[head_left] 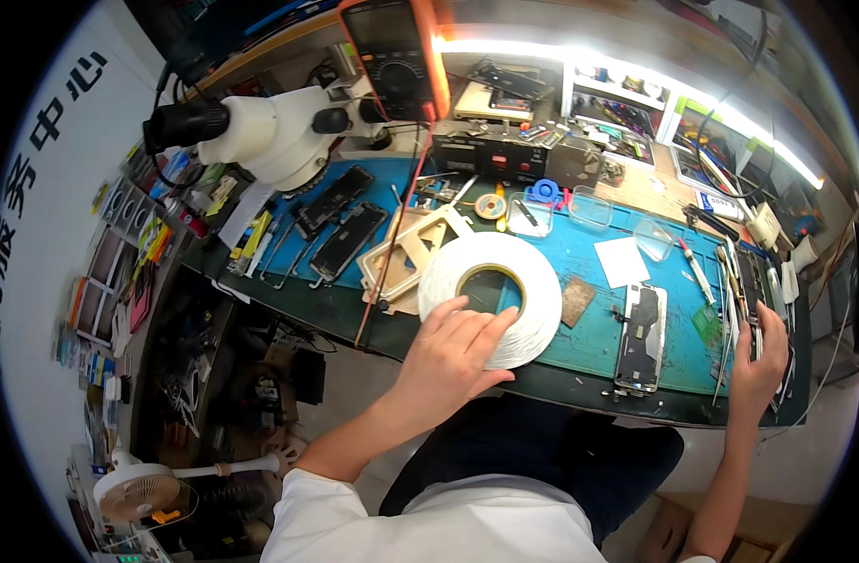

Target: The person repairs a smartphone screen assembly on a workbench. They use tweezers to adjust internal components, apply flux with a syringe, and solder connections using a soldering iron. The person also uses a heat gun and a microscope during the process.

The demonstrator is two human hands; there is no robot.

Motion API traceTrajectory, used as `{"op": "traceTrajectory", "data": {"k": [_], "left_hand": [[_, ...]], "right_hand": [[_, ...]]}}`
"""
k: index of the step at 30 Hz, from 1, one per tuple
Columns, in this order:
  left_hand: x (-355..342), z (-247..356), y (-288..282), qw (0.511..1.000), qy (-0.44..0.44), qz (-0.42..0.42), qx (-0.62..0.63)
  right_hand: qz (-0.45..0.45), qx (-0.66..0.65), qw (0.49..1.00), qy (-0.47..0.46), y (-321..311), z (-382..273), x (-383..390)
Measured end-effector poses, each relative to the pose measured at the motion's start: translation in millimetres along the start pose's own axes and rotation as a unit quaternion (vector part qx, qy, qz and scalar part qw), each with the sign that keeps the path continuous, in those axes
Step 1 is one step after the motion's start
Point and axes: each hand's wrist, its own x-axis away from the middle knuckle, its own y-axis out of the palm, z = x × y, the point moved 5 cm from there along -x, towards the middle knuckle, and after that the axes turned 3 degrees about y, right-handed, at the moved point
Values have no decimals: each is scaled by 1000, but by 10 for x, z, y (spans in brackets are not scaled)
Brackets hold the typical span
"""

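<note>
A wide roll of white tape (542, 291) stands at the bench's front edge. My left hand (458, 352) grips its near side, fingers over the ring toward the hole and thumb at the lower rim. Far to the right, my right hand (760, 361) is among slim tools, its thumb and fingers closing around something thin and dark that I cannot make out. Tweezers (727, 324) lie just left of that hand. Between my hands rests a phone screen assembly (642, 340) with its back up. A brown worn pad (577, 301) lies beside the roll.
A blue mat (598, 253) covers the bench. Left of the roll are a beige fixture frame (406, 258) and dark phone parts (350, 242). A microscope (270, 131) and an orange multimeter (397, 66) stand behind. Clear trays (591, 208) and white paper (622, 263) lie farther back.
</note>
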Motion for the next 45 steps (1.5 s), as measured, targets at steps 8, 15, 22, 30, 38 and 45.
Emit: {"op": "traceTrajectory", "data": {"k": [8,15,22,30,38,45], "left_hand": [[271,285,-257,994,57,98,-8],[1162,1051,37,936,335,-19,110],[829,1216,1005,881,297,-203,307],[404,1319,1482,954,189,-67,221],[830,1238,1844,956,125,-156,215],[1050,996,2284,959,77,-171,213]], "right_hand": [[-62,-170,983,14,-451,-511,723],[-381,-638,633,219,-385,-794,2255],[-340,-583,590,444,-78,-504,2876],[-113,-588,619,508,487,182,2521],[-137,-494,715,475,1151,346,2131],[-162,-138,950,227,271,241,1893]]}}
